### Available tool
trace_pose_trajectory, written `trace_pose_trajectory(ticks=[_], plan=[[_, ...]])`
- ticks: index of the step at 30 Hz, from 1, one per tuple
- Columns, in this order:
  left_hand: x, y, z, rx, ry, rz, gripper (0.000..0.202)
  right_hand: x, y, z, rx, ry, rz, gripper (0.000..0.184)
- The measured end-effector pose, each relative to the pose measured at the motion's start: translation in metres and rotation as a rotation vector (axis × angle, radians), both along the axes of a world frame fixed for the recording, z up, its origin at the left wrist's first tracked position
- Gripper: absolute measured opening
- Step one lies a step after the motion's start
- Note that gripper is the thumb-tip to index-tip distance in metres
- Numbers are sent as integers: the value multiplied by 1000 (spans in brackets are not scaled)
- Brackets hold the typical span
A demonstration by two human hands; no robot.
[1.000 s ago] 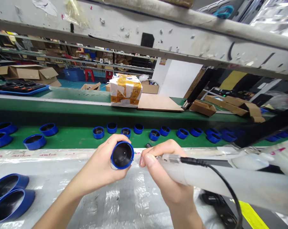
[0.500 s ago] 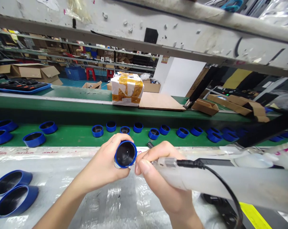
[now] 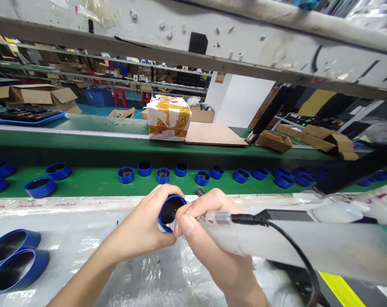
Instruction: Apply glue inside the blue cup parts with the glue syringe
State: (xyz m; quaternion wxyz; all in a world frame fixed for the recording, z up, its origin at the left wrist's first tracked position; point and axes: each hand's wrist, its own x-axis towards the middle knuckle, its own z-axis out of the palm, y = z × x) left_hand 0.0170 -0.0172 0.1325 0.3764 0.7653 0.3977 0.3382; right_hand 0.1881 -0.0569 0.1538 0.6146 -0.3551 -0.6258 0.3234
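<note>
A bench [image 3: 68, 221] wrapped in clear plastic film is seen in front of a green belt [image 3: 94, 183], under a scuffed grey frame. At the middle of the bench the fingers of the left hand [image 3: 145, 228] are curled tightly around a blue cap [image 3: 167, 204], which is held just above the film with its dark open mouth turned towards the camera. The fingers of the right hand [image 3: 209, 245] are closed on a translucent pen-like tool [image 3: 225, 228], pinched near its tip, and a black cable [image 3: 276, 228] is plugged into its top. A second ago a clear gap was left between the tool's tip and the cap; now that gap is closed, the tip is brought to the lower edge of the mouth, and part of the rim is covered by the right thumb. Farther out, a row of blue caps [image 3: 163, 175] is spread along the belt, two blue caps [image 3: 14, 256] are lying at the bench's left edge, and a taped box [image 3: 168, 117] is standing beyond the belt.
</note>
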Motion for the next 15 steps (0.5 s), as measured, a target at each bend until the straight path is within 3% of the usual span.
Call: trace_pose_trajectory(ticks=[15], plan=[[7, -3, -3, -53, 31, -94, 46, 8, 5, -5, 14, 73, 38, 13]])
